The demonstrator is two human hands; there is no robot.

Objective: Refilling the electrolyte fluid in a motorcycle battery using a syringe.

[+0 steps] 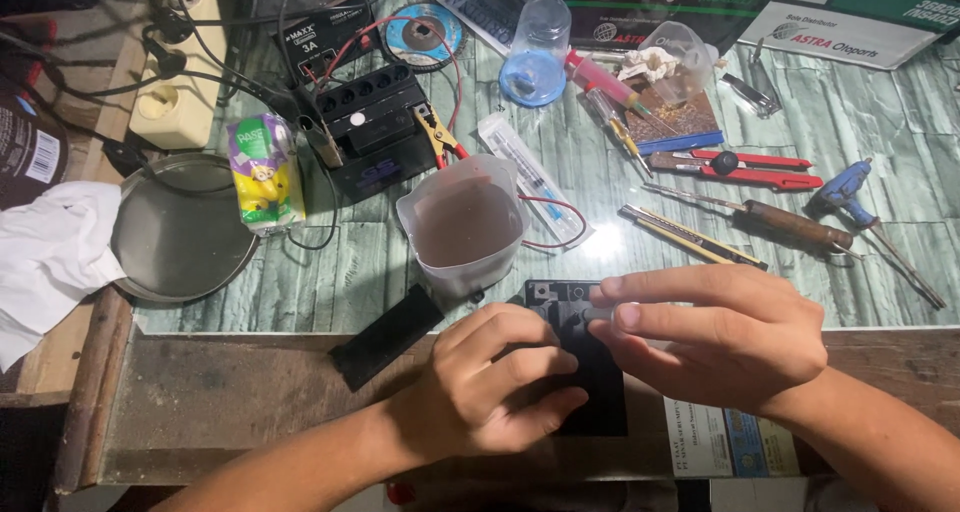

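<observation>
On the left of the surface lie a white cloth and a round metal lid, well apart from the hands. Nearer the middle, a flat black strip lies tilted on the wooden edge, just beside the left hand. This hand presses down on a small black box, fingers curled over its left side, so its grip is closed on the box. The box stands just below a cloudy plastic cup and its long axis runs away from the person. The right hand comes from the right side, and its thumb and first finger pinch a small grey piece over the top end of the box. The piece is directly above the box top, touching or almost touching, I cannot tell which. Tools lie further right, among them a red cutter
</observation>
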